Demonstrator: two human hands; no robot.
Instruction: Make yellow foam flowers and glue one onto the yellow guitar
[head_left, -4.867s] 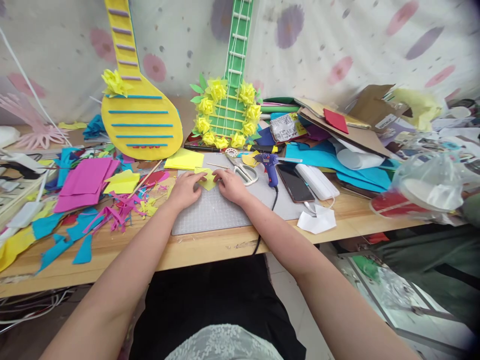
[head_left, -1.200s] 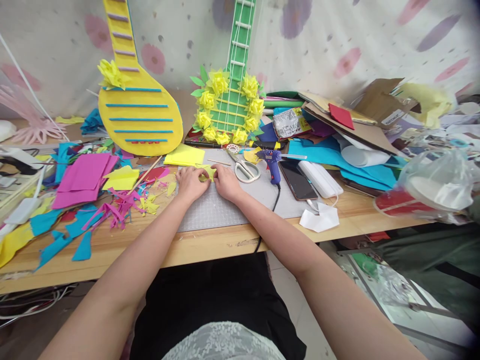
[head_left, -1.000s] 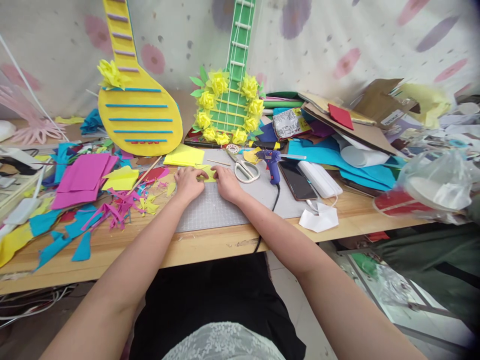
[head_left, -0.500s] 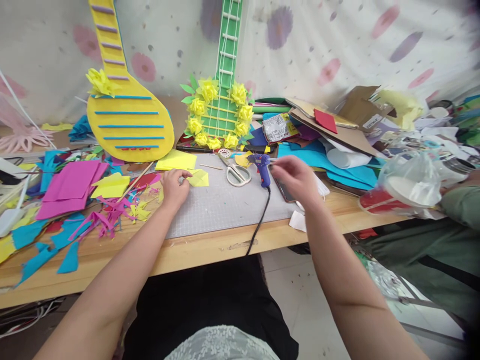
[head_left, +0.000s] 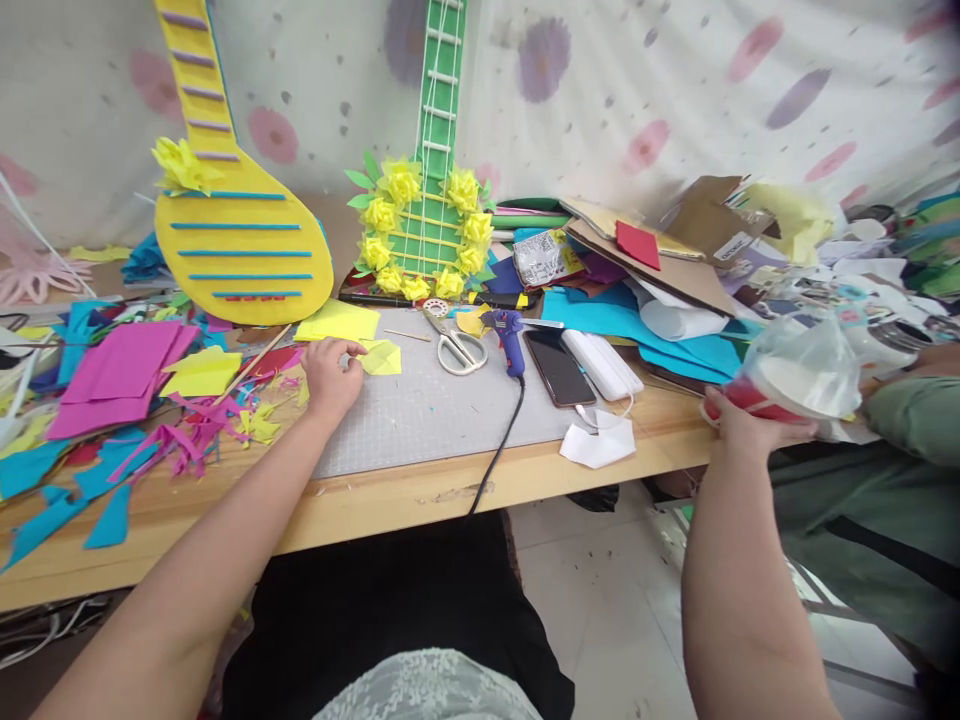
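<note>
My left hand rests on the grey cutting mat, fingers loosely curved and apart. Just off its fingertips lies a small folded piece of yellow paper, with yellow sheets behind. Out at the right, my right hand is closed around the lower side of a red paper cup. The cup is tilted, and a clear plastic bag covers it. White-handled scissors and a blue glue gun lie on the mat between my hands.
A phone and a white power bank lie right of the glue gun. Yellow and green paper instruments lean at the back. Paper scraps cover the left side. Another person's green sleeve is at the right.
My right hand has moved from above the phone rightward to the red cup and taken hold of it. The phone and power bank are uncovered. My left hand stays by the yellow paper.
</note>
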